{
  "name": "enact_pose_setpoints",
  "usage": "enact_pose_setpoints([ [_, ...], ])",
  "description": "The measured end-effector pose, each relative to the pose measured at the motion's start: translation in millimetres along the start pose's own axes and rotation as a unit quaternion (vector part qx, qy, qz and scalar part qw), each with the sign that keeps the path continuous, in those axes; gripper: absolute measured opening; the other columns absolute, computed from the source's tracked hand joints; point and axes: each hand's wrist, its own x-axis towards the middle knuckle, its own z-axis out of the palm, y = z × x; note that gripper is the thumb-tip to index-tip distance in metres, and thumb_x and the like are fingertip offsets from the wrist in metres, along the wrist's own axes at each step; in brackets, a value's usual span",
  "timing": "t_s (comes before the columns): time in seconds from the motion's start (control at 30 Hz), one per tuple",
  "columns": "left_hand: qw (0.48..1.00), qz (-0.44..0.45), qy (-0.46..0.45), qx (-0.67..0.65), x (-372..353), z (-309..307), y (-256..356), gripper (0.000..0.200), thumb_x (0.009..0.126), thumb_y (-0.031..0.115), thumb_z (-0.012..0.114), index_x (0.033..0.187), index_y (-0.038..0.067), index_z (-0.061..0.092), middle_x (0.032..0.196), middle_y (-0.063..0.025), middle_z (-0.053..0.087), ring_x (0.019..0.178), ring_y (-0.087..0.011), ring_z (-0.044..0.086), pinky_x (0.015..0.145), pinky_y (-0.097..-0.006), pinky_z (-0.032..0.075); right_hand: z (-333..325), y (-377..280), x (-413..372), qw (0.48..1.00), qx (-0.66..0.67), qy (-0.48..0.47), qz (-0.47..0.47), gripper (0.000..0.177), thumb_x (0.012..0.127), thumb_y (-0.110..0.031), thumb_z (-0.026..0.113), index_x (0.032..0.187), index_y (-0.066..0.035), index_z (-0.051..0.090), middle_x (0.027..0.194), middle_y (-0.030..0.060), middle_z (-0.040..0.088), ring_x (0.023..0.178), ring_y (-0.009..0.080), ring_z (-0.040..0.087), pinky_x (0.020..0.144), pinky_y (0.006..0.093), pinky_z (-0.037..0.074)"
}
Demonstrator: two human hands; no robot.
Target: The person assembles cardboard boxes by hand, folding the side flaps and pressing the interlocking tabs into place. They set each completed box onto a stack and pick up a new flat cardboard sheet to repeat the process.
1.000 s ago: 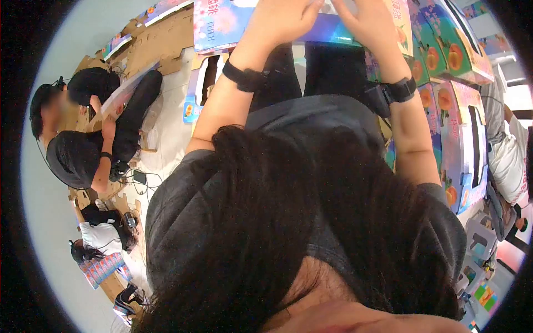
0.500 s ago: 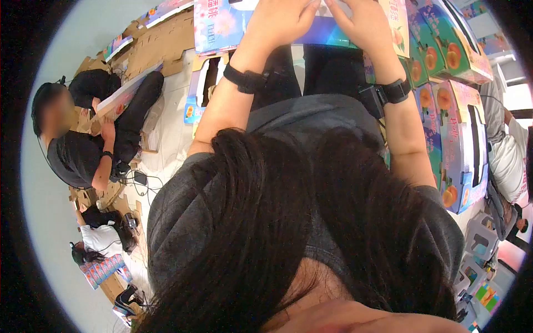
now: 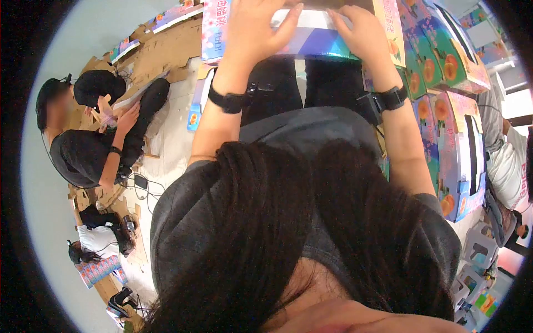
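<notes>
My left hand (image 3: pixel 255 33) lies on the left part of a printed fruit carton (image 3: pixel 319 43), its thumb stretched along the near edge. The upper frame edge cuts off some of its fingers. On the right part of the same carton rests my right hand (image 3: pixel 361 33), thumb and fingers spread apart. Between the hands, a white edge and a strip of brown inner cardboard show. The carton stands above my lap, with pink and yellow printed sides left and right. Both wrists wear black bands.
Peach-printed cartons (image 3: pixel 461 158) stand stacked at my right. Left, a person in black (image 3: pixel 83 150) sits handling cardboard beside flattened brown sheets (image 3: pixel 161 50). Farther back is a person in white (image 3: pixel 100 238). Cables (image 3: pixel 144 186) lie on the floor. Grey stools (image 3: pixel 480 244) stand right.
My hands and the carton appear slightly lower in view. My thumbs have moved apart, and the brown inner cardboard now shows between my hands. The person at left has shifted their hands.
</notes>
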Motion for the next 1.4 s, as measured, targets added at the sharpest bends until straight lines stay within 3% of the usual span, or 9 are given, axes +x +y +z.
enact_pose_setpoints([
  [0.07,0.999,-0.031,-0.032,-0.020,-2,-4,-3,0.025,0.094,0.025,0.064,0.110,0.007,0.071,0.094,-0.0132,0.071,0.096,-0.0334,0.067,0.084,-0.0436,0.051,-5,-7,-2,0.999,0.013,0.038,-0.031,0.039,0.093,-0.044,0.064,0.092,-0.007,0.075,0.086,0.0154,0.070,0.086,0.0366,0.067,0.077,0.0503,0.053],
  [0.17,0.995,-0.045,-0.070,0.046,-18,7,1,0.032,0.094,0.023,0.065,0.122,0.010,0.068,0.117,-0.0144,0.067,0.110,-0.0320,0.063,0.090,-0.0423,0.050,-2,-8,-2,0.996,0.037,0.066,-0.055,0.034,0.091,-0.040,0.068,0.087,-0.006,0.073,0.085,0.0138,0.070,0.084,0.0345,0.068,0.076,0.0473,0.052],
  [0.27,0.995,-0.060,-0.036,0.065,-25,20,-7,0.039,0.097,0.026,0.060,0.133,0.013,0.063,0.138,-0.0152,0.058,0.126,-0.0325,0.057,0.103,-0.0454,0.046,-27,-26,20,0.955,0.050,0.244,-0.164,0.025,0.086,-0.031,0.076,0.082,-0.006,0.071,0.084,0.0116,0.069,0.081,0.0313,0.067,0.073,0.0452,0.051],
  [0.37,0.987,-0.104,-0.085,0.086,-37,27,-22,0.038,0.100,0.031,0.052,0.131,0.012,0.065,0.127,-0.0136,0.067,0.122,-0.0334,0.059,0.109,-0.0507,0.040,-118,-102,8,0.938,0.343,0.029,0.033,0.026,0.087,-0.014,0.075,0.070,-0.002,0.061,0.068,0.0048,0.060,0.064,0.0216,0.057,0.066,0.0324,0.043],
  [0.4,0.988,-0.101,-0.080,0.086,-37,27,-22,0.037,0.100,0.031,0.052,0.129,0.011,0.065,0.124,-0.0133,0.068,0.120,-0.0335,0.060,0.109,-0.0505,0.039,-146,-126,6,0.917,0.398,0.003,-0.030,0.030,0.088,-0.007,0.069,0.063,-0.002,0.054,0.059,0.0030,0.050,0.056,0.0197,0.047,0.057,0.0328,0.036],
  [0.57,0.993,-0.090,-0.040,0.068,-39,30,-17,0.029,0.097,0.029,0.057,0.115,0.012,0.070,0.106,-0.0112,0.071,0.107,-0.0341,0.062,0.101,-0.0482,0.042,-195,-151,-2,0.723,0.620,-0.128,-0.278,0.017,0.068,-0.003,0.076,0.065,-0.008,0.060,0.062,0.0010,0.053,0.053,0.0199,0.048,0.054,0.0348,0.034],
  [0.87,0.993,-0.087,-0.028,0.071,-45,28,-22,0.028,0.095,0.031,0.060,0.113,0.013,0.071,0.105,-0.0098,0.070,0.105,-0.0330,0.062,0.096,-0.0461,0.043,-209,-176,2,0.649,0.685,-0.194,-0.267,0.014,0.073,-0.002,0.076,0.071,-0.011,0.065,0.075,0.0008,0.061,0.058,0.0183,0.054,0.058,0.0352,0.034],
  [1.17,0.994,-0.067,-0.027,0.084,-44,27,-18,0.032,0.098,0.032,0.055,0.118,0.011,0.070,0.103,-0.0106,0.070,0.103,-0.0322,0.062,0.090,-0.0450,0.044,-220,-184,-5,0.687,0.672,-0.174,-0.213,0.017,0.068,0.004,0.073,0.071,-0.012,0.067,0.076,-0.0001,0.063,0.055,0.0169,0.055,0.060,0.0350,0.034],
  [1.4,0.992,-0.074,-0.037,0.091,-44,28,-20,0.032,0.097,0.031,0.056,0.119,0.011,0.070,0.103,-0.0111,0.070,0.103,-0.0325,0.063,0.091,-0.0458,0.044,-212,-183,-3,0.635,0.716,-0.176,-0.230,0.013,0.073,0.005,0.069,0.073,-0.008,0.069,0.076,0.0035,0.066,0.056,0.0198,0.059,0.055,0.0339,0.035],
])
